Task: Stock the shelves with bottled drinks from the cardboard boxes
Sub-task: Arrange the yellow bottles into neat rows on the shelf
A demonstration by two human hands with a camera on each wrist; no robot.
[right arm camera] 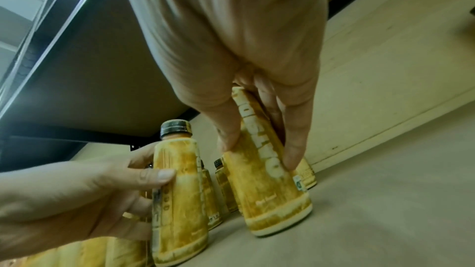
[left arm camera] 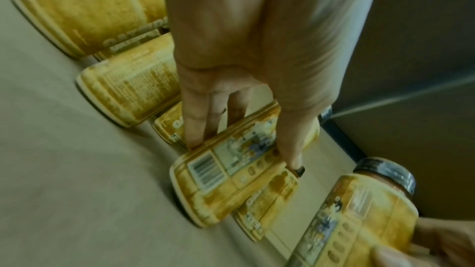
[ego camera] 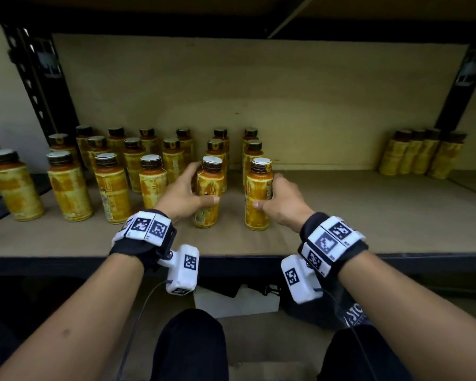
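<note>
Two yellow-labelled bottles with dark caps stand on the wooden shelf (ego camera: 368,221), at the front of their rows. My left hand (ego camera: 187,192) grips the left bottle (ego camera: 208,193), fingers behind it and thumb across its front. My right hand (ego camera: 279,200) grips the right bottle (ego camera: 259,193) the same way. In the left wrist view my left hand (left arm camera: 239,149) wraps the left bottle (left arm camera: 231,180), its base on the board. In the right wrist view my right hand (right arm camera: 259,149) clasps the right bottle (right arm camera: 272,190), which stands on the shelf, with the left bottle (right arm camera: 180,200) beside it.
Several identical bottles (ego camera: 110,171) stand in rows to the left and behind. A small cluster of bottles (ego camera: 421,154) sits at the back right. Bare shelf board lies between. Black uprights (ego camera: 36,86) frame the bay, with another shelf overhead.
</note>
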